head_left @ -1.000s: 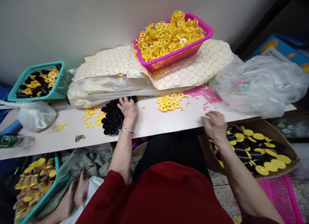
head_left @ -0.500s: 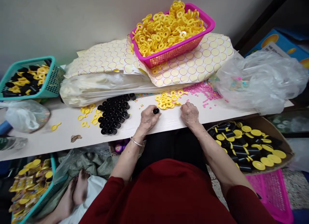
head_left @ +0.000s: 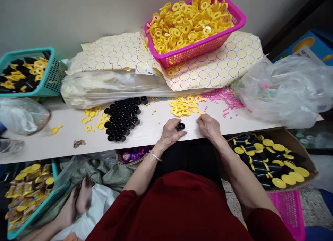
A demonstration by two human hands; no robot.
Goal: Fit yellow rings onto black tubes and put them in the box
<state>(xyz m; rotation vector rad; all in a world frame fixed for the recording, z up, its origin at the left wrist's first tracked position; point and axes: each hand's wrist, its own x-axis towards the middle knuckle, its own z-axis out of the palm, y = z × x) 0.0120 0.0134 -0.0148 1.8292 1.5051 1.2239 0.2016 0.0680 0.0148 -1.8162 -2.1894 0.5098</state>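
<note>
My left hand (head_left: 171, 133) is closed round a short black plastic tube (head_left: 181, 126) whose open end faces up, just above or on the table's front part. To its right my right hand (head_left: 208, 127) has its fingers pinched together near the tabletop; whatever they hold, if anything, is hidden. Just beyond both hands lies a small pile of yellow plastic rings with short stems (head_left: 180, 107), one ring (head_left: 195, 110) reaching toward my right fingertips. On the left, a block of black tubes (head_left: 121, 119) stands upright in close rows, with more yellow rings (head_left: 90, 120) beside it.
A pink basket (head_left: 197, 52) heaped with yellow rings rests on sticker sheets (head_left: 210, 74) at the back. Pink beads (head_left: 229, 100) are scattered near a plastic bag (head_left: 286, 92). A teal basket (head_left: 53, 74) stands far left; a carton (head_left: 309, 178) of yellow-capped black tubes sits below right. A person's bare feet (head_left: 83, 196) show lower left.
My left hand has shifted right with the black tube, closer to my right hand, and the tube's opening is now more visible. My right hand has drawn back slightly from the yellow rings.
</note>
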